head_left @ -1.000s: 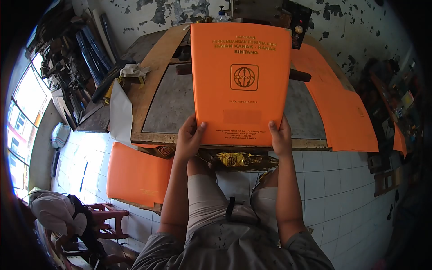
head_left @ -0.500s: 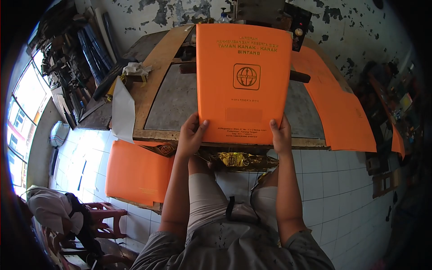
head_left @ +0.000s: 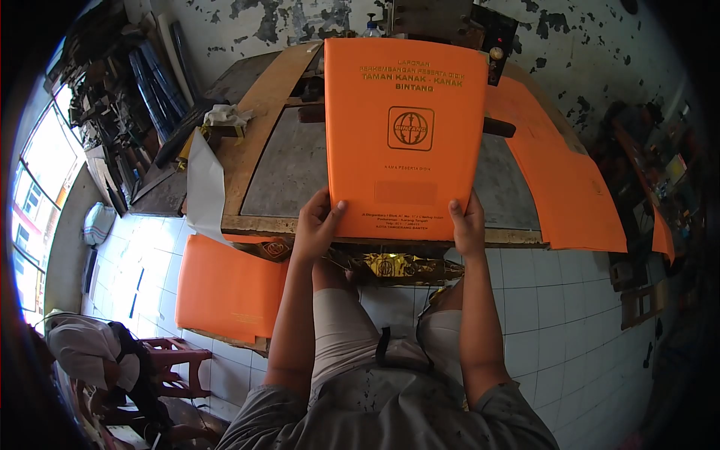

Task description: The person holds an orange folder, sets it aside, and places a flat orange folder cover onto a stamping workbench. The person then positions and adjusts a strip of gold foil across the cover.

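Note:
An orange cover with gold lettering and a globe emblem is held upright above the front edge of the worktable. My left hand grips its lower left corner, thumb on the front face. At the lower right corner my right hand holds it the same way, with the fingers hidden behind. More orange sheets lie on the right part of the table. To the left, below the table edge, is another orange stack. Crumpled gold foil hangs under the front edge.
Another person is at the lower left by a red stool. A grey sheet overhangs the table's left side near a white cloth. Behind the cover stand a dark machine and a pump bottle.
The cover and my hands have shifted slightly to the right in view since the earliest frame. Both hands keep the same hold.

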The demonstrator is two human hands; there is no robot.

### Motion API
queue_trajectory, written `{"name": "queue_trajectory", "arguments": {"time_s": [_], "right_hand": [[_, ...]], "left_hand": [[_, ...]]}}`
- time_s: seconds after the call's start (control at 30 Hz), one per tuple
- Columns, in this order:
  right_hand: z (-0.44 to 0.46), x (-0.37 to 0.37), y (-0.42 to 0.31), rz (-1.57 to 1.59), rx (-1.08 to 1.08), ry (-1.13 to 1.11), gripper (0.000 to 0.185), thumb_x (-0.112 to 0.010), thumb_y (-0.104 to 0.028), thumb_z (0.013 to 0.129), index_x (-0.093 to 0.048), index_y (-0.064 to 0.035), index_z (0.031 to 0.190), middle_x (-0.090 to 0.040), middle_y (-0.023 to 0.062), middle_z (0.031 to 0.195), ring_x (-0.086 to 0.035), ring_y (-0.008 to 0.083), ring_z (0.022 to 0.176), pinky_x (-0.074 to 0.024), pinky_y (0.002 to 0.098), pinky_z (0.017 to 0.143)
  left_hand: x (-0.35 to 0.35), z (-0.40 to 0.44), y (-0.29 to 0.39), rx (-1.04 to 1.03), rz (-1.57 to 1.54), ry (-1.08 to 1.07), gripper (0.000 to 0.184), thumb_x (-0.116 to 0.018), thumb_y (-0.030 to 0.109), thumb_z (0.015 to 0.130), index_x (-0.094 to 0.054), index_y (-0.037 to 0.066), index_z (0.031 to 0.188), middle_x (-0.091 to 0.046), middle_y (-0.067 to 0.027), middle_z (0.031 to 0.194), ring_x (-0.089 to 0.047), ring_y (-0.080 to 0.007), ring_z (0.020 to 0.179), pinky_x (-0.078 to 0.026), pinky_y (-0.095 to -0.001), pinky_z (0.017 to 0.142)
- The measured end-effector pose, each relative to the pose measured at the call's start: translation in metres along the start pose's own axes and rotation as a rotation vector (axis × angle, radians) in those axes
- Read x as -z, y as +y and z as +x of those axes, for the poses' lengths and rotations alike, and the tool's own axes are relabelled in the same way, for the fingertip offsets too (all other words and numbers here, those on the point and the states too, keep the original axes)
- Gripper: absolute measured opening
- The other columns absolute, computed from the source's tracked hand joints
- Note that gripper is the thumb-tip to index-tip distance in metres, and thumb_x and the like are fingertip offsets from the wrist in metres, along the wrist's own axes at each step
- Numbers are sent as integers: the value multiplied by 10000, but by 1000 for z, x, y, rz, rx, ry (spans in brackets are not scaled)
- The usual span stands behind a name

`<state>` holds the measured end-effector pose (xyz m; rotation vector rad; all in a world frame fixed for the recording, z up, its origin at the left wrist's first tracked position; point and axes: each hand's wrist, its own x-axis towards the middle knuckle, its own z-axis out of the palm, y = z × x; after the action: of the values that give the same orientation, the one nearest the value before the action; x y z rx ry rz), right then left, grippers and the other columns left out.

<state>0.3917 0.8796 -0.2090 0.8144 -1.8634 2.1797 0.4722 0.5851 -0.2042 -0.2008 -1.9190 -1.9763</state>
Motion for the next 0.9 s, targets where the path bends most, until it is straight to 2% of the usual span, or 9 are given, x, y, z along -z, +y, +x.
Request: {"name": "queue_trajectory", "arguments": {"time_s": [0.13,0.33,0.43,0.57,0.67,0.77,0.9], "right_hand": [[0,-1,-3,10,1,-4,565,-611,-428,1026,-518,-1,1385,-628,53,1246,-561,121,1140,-436,312,1004],[1,-1,-3,-7,10,-6,547,-611,-416,1028,-524,-2,1375,-631,58,1247,-560,122,1151,-434,315,1009],[1,-2,-4,-3,10,-2,547,-606,-420,1030,-525,-3,1375,-632,57,1238,-560,122,1150,-435,313,1006],[1,-4,-6,5,5,-12,561,-604,-434,1029,-522,-3,1379,-630,53,1227,-560,120,1137,-438,312,999],[0,3,2,-39,-6,-30,635,-595,-475,1019,-491,-5,1433,-617,86,1292,-581,174,1199,-467,380,1022],[0,3,2,-34,-6,-24,636,-596,-474,1019,-488,-5,1436,-617,84,1288,-582,171,1194,-465,377,1022],[0,-2,-3,1,2,-6,588,-615,-450,1019,-517,-1,1386,-624,49,1228,-559,122,1122,-441,316,992]], "left_hand": [[1,0,-2,4,14,4,430,-639,188,1019,-547,-62,1356,-681,-94,1184,-632,-125,1105,-503,-276,938],[2,-1,3,29,31,10,418,-647,218,1014,-574,-69,1310,-701,-98,1142,-640,-123,1071,-499,-281,939],[-1,-1,2,-5,16,23,440,-651,214,1012,-562,-47,1355,-700,-67,1111,-642,-93,1001,-510,-240,838],[0,-2,7,50,28,15,443,-652,206,1011,-557,-57,1356,-700,-77,1124,-643,-102,1030,-510,-253,872],[2,-1,-1,14,23,6,447,-650,197,1012,-551,-63,1363,-700,-81,1129,-642,-105,1042,-510,-259,884],[2,-1,-1,14,14,7,446,-647,189,1014,-548,-65,1367,-699,-81,1131,-642,-107,1044,-510,-259,886],[2,-2,-2,13,13,8,440,-643,184,1016,-548,-65,1367,-693,-85,1155,-639,-116,1068,-506,-266,909]]}}
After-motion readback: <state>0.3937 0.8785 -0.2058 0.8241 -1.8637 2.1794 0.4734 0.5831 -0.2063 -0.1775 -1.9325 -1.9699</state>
